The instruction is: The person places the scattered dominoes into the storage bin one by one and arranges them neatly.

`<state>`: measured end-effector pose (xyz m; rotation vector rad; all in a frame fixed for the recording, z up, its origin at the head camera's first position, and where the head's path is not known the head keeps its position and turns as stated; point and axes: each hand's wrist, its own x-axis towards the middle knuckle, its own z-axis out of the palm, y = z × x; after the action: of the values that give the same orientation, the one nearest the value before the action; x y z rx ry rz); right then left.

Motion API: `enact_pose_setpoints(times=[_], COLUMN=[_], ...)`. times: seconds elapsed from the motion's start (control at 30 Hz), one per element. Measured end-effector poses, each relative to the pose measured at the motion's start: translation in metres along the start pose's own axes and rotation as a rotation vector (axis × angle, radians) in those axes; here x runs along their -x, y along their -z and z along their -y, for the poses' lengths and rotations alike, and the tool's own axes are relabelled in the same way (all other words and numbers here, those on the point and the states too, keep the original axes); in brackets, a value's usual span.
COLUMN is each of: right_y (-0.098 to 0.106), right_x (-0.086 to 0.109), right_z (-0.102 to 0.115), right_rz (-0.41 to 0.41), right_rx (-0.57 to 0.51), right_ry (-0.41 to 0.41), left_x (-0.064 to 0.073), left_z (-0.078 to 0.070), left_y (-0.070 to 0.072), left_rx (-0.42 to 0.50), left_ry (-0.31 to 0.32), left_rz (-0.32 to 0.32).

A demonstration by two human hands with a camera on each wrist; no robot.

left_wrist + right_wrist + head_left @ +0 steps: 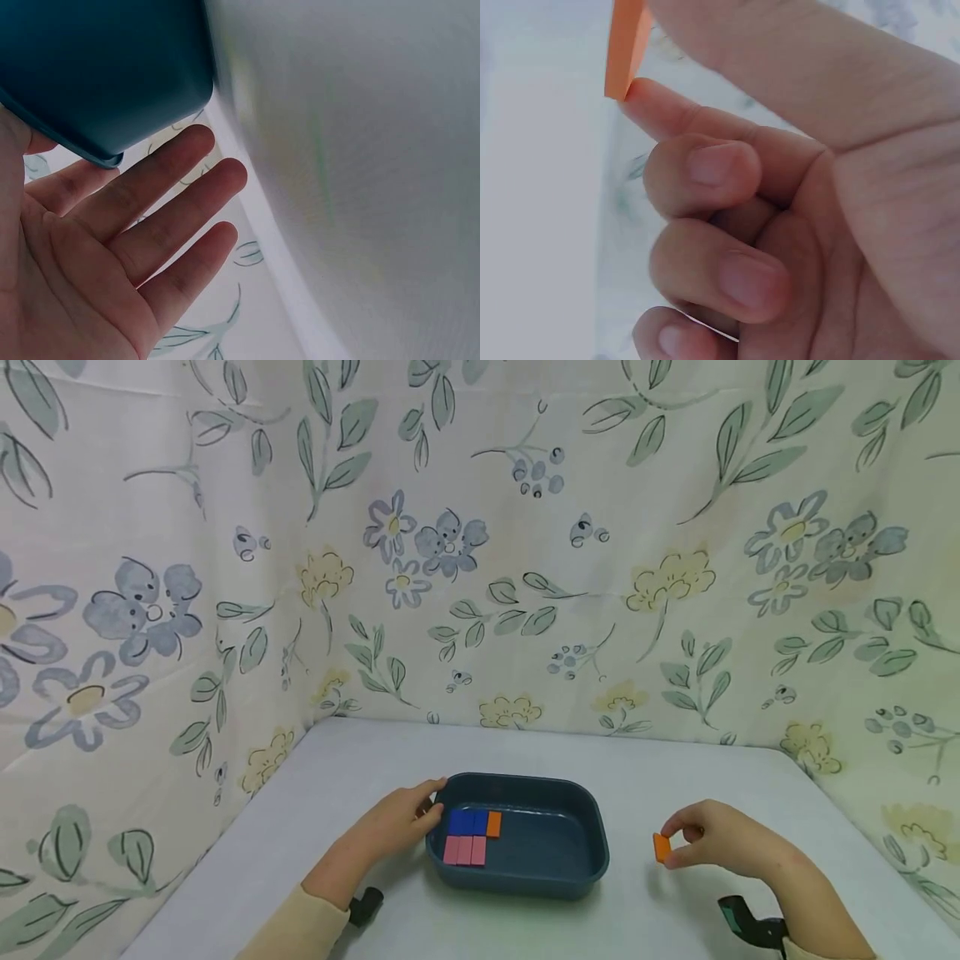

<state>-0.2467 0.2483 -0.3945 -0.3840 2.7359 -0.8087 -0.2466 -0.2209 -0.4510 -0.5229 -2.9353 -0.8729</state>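
Note:
A dark blue-green rectangular tray (525,881) stands on the white table. My left hand (405,817) touches its left rim, fingers spread and nearly straight; the left wrist view shows the hand (112,240) beside the tray's outer wall (112,67). To the right of the tray, my right hand (720,839) pinches an orange tile (662,847) between thumb and index finger. The right wrist view has this tile (626,49) at the fingertips, the other fingers curled in. Inside the tray's left part lie blue tiles (468,822), an orange tile (493,824) and pink tiles (464,850).
The white table (375,747) reaches back to a floral curtain (525,568), which also hangs along the left side. Dark wrist-worn devices show below the left hand (366,907) and the right hand (750,925).

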Motion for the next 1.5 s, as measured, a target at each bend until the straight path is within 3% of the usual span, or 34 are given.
enact_pose_setpoints(times=[0.13,0.27,0.4,0.53,0.67,0.83,1.03,1.27,1.5], right_y=[0.004,0.003,-0.006,-0.025,-0.05,-0.079,-0.118,-0.138,-0.139], right_x=[0.012,0.014,0.003,-0.015,-0.035,-0.058,-0.073,-0.082,-0.084], right_z=[0.032,0.074,0.115,0.14,0.148,0.15,0.154,0.151,0.152], right_rz=[-0.018,-0.018,0.003,0.007,-0.016,-0.047,-0.075,-0.129,-0.106], right_rx=[0.036,0.055,0.059,0.109,0.227,0.322,0.42,0.476,0.456], right_ry=[0.013,0.021,0.021,0.037,0.114,0.228,0.37,0.422,0.408], left_x=[0.001,0.002,0.002,-0.002,-0.005,-0.006,-0.003,-0.002,-0.004], left_z=[0.001,0.002,0.002,0.001,-0.001,-0.004,-0.001,0.004,0.005], left_y=[-0.003,-0.003,-0.002,-0.001,-0.002,0.001,0.001,-0.001,0.001], left_rx=[-0.002,0.001,-0.002,-0.009,-0.011,-0.009,-0.018,-0.024,-0.032], left_ry=[-0.021,0.0,0.01,-0.008,-0.023,0.006,0.029,0.002,-0.009], left_rz=[-0.001,0.001,-0.006,-0.01,-0.006,-0.007,0.003,-0.003,-0.005])
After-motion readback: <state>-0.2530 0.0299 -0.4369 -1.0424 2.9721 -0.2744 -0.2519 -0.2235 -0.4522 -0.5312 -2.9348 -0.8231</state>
